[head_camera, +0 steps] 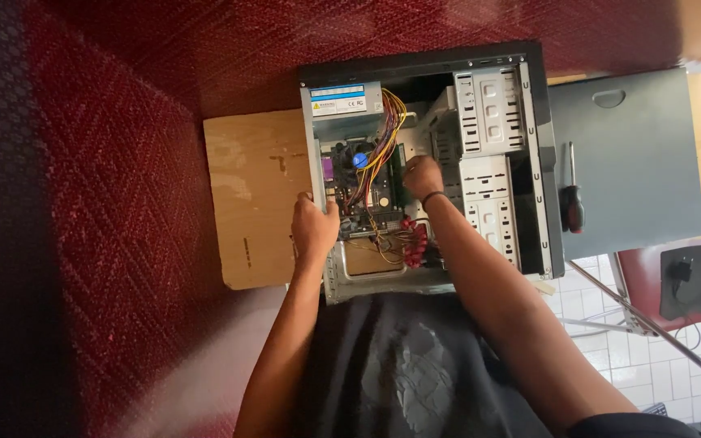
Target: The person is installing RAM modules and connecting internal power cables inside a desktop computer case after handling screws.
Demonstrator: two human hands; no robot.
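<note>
Closest to us we see our black shirt (415, 365) and our two bare arms going out in front. Our left hand (314, 227) is wrapped around the left metal edge of the open grey computer case (533, 162), fingers curled tight on that thin wall. Our right hand (422, 176) is down inside the case, just beside the green circuit board (359, 191). The fingers look bent into a loose fist, but we cannot tell if they are holding anything — they are tucked out of sight. A dark band sits on that wrist.

Near the right arm a bunch of red wires (415, 243) hangs, and yellow and orange wires (383, 138) curve over the board. A little round fan with a blue middle (359, 158) sits on the board. Farther up is the grey metal power box (342, 105). To the right are the pale metal drive racks (492, 154).

The case lies on its side on a light wooden board (257, 199), and that rests on a red woven cloth (123, 203). On the right lies the flat grey side panel (634, 162) — a screwdriver with a red and black handle (573, 199) rests on it.
</note>
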